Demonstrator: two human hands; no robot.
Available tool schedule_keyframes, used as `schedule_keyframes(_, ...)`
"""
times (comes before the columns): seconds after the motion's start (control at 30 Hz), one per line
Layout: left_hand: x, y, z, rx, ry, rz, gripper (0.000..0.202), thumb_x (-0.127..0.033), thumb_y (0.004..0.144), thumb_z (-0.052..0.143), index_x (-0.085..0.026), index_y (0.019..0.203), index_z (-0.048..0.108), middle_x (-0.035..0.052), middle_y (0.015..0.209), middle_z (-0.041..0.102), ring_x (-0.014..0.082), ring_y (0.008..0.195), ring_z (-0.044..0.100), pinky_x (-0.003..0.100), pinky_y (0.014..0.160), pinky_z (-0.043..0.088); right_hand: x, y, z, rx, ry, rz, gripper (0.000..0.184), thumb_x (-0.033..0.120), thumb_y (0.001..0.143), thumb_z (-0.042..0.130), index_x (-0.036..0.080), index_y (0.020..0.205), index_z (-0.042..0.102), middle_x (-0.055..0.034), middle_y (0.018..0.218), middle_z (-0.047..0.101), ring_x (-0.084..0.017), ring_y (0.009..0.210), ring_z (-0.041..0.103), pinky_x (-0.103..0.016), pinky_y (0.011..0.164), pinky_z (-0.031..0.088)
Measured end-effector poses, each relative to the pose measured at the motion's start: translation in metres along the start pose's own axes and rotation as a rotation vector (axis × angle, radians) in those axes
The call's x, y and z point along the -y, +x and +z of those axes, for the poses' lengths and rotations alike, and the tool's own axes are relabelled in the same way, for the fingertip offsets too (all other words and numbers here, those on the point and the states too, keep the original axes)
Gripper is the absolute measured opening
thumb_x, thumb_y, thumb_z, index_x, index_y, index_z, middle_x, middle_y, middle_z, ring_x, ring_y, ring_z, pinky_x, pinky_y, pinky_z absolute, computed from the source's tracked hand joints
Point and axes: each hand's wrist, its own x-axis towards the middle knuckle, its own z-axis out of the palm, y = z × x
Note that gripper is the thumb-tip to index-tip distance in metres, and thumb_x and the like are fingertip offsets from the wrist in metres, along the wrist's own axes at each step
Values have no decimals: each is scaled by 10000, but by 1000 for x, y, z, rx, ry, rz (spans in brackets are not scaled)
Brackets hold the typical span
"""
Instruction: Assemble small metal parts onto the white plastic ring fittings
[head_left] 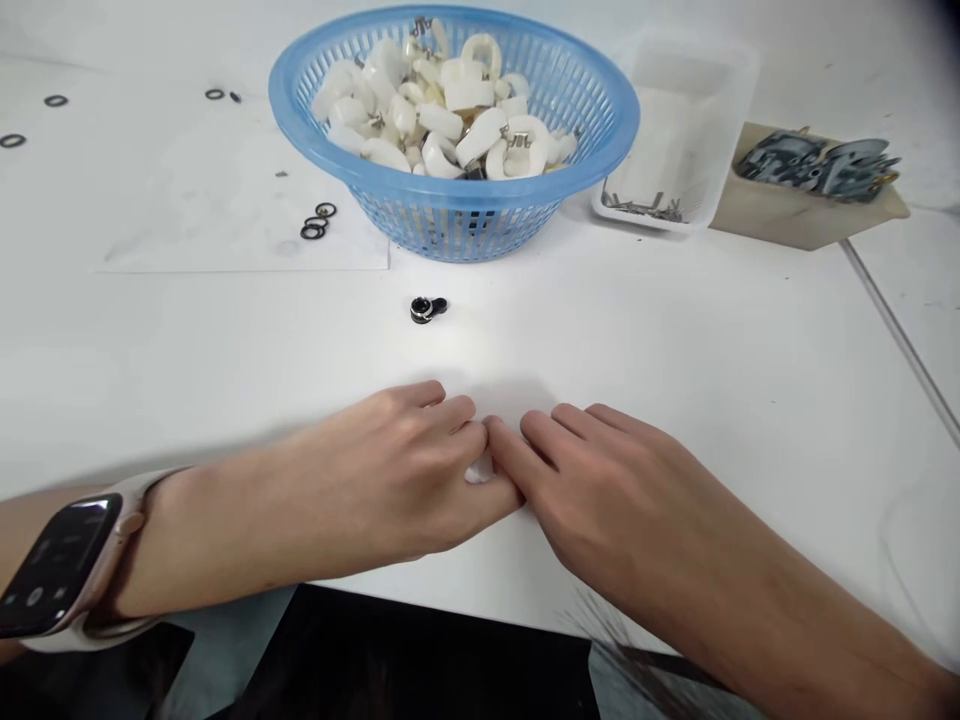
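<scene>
My left hand (420,465) and my right hand (592,470) meet over the white table, low in the middle of the view. Both have their fingers curled inward around a small white piece (480,467). Only a sliver of that piece shows between the fingers, so its full shape is hidden. It looks white and smooth like the plastic parts (457,95) heaped in the blue basket. A little beyond my hands lies a small black part with a shiny ring (424,309), touched by neither hand.
The blue slotted basket (465,185) stands at the back. Right of it are a white tray (679,110) with metal pins and a beige bin (780,215) holding grey metal parts. Black rings (315,228) lie on a paper sheet (225,240) at left.
</scene>
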Motion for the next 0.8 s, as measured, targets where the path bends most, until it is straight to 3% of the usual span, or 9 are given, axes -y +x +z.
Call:
schedule_keyframes(0.23,0,0,-2,19,-1,6,192,8,823,400,-181,837,370,23,728,345,174,661,347,359,593,297,-1,3,0,-2,-16,-22,190,9,824,431,194,862,452,9,717,452,-190,620,402,-344,588,244)
schedule_keyframes(0.57,-1,0,1,-53,41,8,205,-90,834,523,-190,789,350,3,691,344,169,638,327,350,627,298,-1,1,0,-20,-13,-29,199,-2,819,437,197,827,437,14,707,448,-177,610,382,-338,583,232)
schedule_keyframes(0.8,0,2,1,-33,30,16,193,-78,834,522,-189,823,364,1,713,357,170,647,339,354,635,306,-1,1,0,-22,-9,-28,199,-2,821,419,195,842,439,14,714,448,-180,614,381,-338,582,233)
